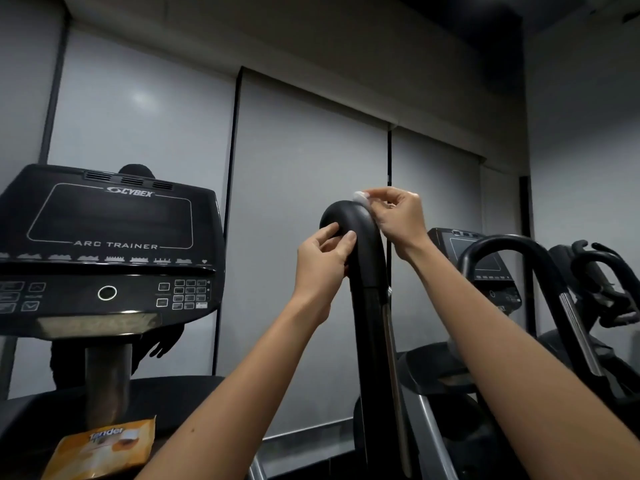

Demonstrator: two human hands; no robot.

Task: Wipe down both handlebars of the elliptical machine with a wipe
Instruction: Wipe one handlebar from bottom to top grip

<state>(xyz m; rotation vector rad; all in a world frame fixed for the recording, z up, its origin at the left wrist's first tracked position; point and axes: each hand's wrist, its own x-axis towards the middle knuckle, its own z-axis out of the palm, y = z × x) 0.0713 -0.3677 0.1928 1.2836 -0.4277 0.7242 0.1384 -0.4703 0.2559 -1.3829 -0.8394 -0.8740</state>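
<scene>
1. In the head view, the right grip (398, 216) was closed in a pinch on the wipe (361, 198). Only a small white wad showed at the fingertips, pressed against the outer crown of the handlebar (367, 265).
2. The left grip (322, 261) was closed on the bar's hooked end. Its thumb lay on the near face and its fingers curled round the tip, apparently to steady it.
3. The wipe looked light, limp and probably damp. Pinched into a wad it would cover little and might slip free. It would likely work better spread under the fingers or wrapped round the tube, then drawn down.
4. The handlebar looked like a stiff, smooth black tube, slick once wetted. Such bars usually swing, so a hold near the top bend seemed sensible. The shaft below it looked unwiped, though this could not be confirmed.
5. To the left stood the console (110, 237), and below it lay an orange wipes packet (104, 448) on the machine's dark housing. A neighbouring machine (502, 244) stood to the right. The second handlebar could not be made out with certainty.
</scene>
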